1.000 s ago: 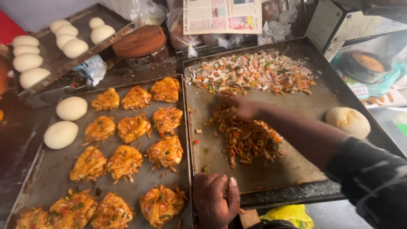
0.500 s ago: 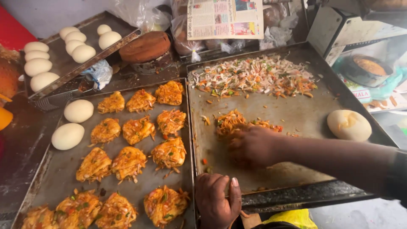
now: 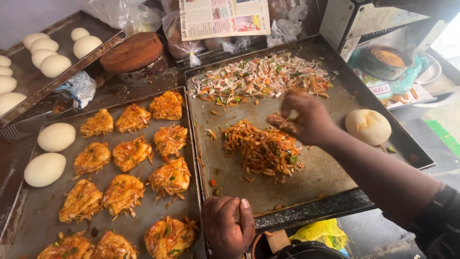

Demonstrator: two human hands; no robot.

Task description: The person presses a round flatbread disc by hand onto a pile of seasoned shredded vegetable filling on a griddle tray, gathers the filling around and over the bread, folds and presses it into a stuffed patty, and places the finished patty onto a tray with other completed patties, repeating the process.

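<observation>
- Two hands work here: the right hand (image 3: 306, 117) hovers over the mix (image 3: 263, 148), fingers pinched together on a few shreds; the left hand (image 3: 229, 228) is clamped on the front edge of the right tray (image 3: 335, 96).
- The mix lies mid-tray, a loose orange heap of shredded vegetables; it looks light, soft, wet and sticky, likely to crumble, so it is best scooped from below with cupped fingers.
- Many shaped patties (image 3: 132, 153) fill the left tray (image 3: 28, 211); they look fragile.
- A folded newspaper (image 3: 224, 18) lies behind the trays among clear bags (image 3: 179, 45).
- A pale bun (image 3: 368, 127) sits at the right.
</observation>
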